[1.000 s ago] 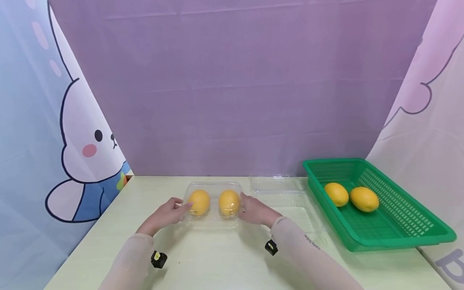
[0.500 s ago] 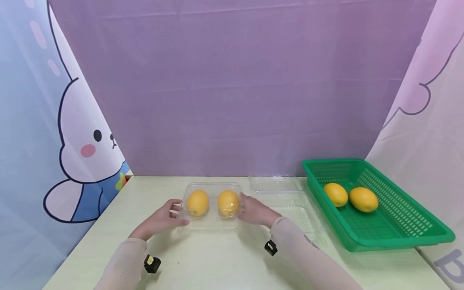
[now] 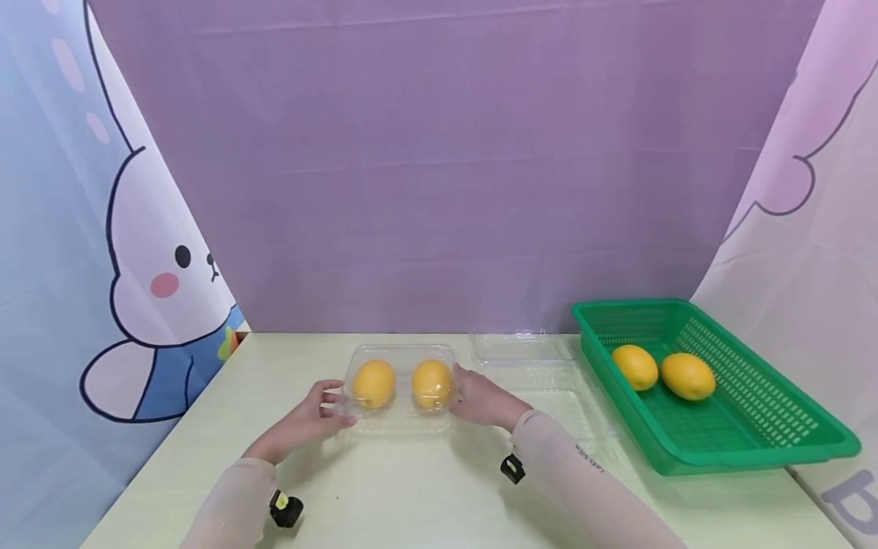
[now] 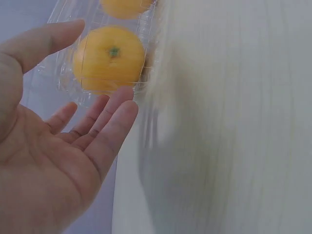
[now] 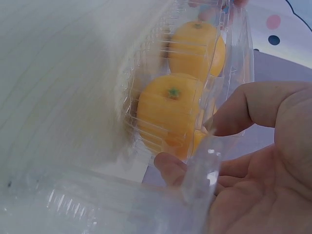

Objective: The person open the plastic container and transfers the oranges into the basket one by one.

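In the head view, a clear plastic fruit box [image 3: 403,351] stands mid-table with two oranges inside, a left orange [image 3: 373,383] and a right orange [image 3: 432,383]. My left hand [image 3: 309,422] is at the box's left end, thumb and fingers spread apart. The left wrist view shows nothing gripped in that palm [image 4: 48,165], its fingertips close by the plastic over an orange [image 4: 109,61]. At the opposite end, my right hand [image 3: 483,398] holds the box between thumb and fingers. In the right wrist view the thumb [image 5: 234,117] lies along the plastic edge.
At the right a green basket [image 3: 713,450] holds two more oranges [image 3: 661,372]. Another clear plastic box [image 3: 524,351], its lid raised, stands between that basket and my right hand. A purple curtain [image 3: 411,168] closes off the back of the table.
My left thumb has come off the box's left end, and that hand has drawn slightly left and toward me with its fingers spread. The right hand and box stay nearly in place.
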Demonstrator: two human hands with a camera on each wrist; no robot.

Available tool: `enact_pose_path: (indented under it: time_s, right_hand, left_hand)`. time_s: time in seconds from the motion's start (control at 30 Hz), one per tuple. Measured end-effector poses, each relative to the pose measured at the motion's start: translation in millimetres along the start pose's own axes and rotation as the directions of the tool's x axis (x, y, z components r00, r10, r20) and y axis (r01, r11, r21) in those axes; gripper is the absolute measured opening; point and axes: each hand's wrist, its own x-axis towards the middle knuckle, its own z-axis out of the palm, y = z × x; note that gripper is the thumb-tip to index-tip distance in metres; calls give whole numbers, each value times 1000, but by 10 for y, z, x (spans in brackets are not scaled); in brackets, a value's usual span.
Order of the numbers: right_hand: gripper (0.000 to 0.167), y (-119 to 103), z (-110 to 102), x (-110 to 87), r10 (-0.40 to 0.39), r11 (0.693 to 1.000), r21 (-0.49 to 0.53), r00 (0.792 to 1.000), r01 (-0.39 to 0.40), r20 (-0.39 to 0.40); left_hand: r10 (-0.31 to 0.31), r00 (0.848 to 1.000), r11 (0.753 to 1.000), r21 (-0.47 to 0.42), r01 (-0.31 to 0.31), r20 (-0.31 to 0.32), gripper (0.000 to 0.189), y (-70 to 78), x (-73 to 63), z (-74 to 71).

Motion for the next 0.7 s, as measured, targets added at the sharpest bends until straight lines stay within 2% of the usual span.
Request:
enact_pose_path:
  time_s: [0.23, 0.47, 0.63, 0.7]
  right_hand:
    - [74, -7, -1, -9, 0, 1000, 4, 1000, 0, 0]
    - [74, -20, -2, -12, 6, 1000, -1, 1000, -6, -1]
    - [74, -16, 0, -2, 9, 1000, -3, 1000, -9, -5]
    - [75, -17, -4, -2, 8, 1000, -4, 1000, -8, -5]
  left_hand:
    - [21, 1000, 998, -56, -20, 13, 77, -6, -5, 28]
    - [88, 995, 987, -141, -81, 39, 68, -27, -7, 37]
    - [79, 996, 986, -151, -72, 42, 64, -44, -2, 31]
    - [50, 998, 990, -133, -44, 41, 61, -33, -11, 27]
